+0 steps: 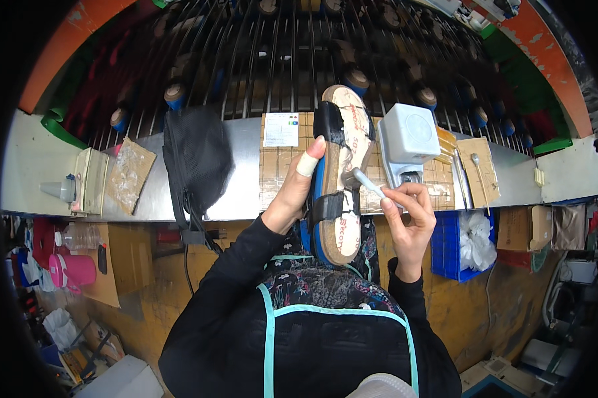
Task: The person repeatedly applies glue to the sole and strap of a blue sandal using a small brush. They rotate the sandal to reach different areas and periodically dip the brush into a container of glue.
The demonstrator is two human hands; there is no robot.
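My left hand (293, 190) is closed round the side of a sandal-like shoe piece (356, 142), held upright over the near edge of the bench. This shoe has a cork-coloured sole edge, black straps at two places and a blue part along its left side. White tape wraps my left thumb. My right hand (410, 219) pinches a slim pale stick-like tool (369, 182), slanting up to the left. The tool's rounded tip meets or nearly meets the middle of the shoe; whether it touches I cannot tell.
Behind the bench (242, 186) runs a rack of dark rods (279, 73) bearing several blue-and-cork shoe forms. A grey-white container (410, 132) stands right of the shoe, beside a cotton-tipped stick (479, 176) on cardboard. A black mesh bag (198, 159) lies left; a blue crate (450, 249) sits lower right.
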